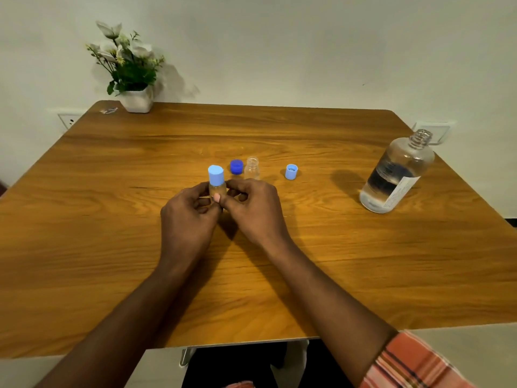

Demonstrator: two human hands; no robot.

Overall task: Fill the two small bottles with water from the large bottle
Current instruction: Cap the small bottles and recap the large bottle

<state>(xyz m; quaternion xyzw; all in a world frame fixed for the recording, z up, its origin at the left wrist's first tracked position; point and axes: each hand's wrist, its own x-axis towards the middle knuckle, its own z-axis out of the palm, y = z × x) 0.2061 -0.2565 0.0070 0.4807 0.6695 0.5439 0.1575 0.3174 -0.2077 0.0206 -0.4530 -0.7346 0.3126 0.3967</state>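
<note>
A small clear bottle with a light blue cap [216, 179] stands at the table's middle, held between both my hands. My left hand [188, 214] grips its left side and my right hand [253, 208] grips its right side, fingertips meeting in front of it. Just behind them stands a second small clear bottle [252, 168], uncapped. A dark blue cap [236, 166] lies left of that bottle, and a light blue cap [291, 171] lies to its right, open side up. The large clear bottle [397, 175], uncapped and partly filled with water, stands at the right.
The wooden table [279, 261] runs to a wall at the back. A white pot of artificial flowers [131, 77] stands at the back left corner, with a small wrapper [109, 110] beside it. Wall sockets sit behind the table at both sides.
</note>
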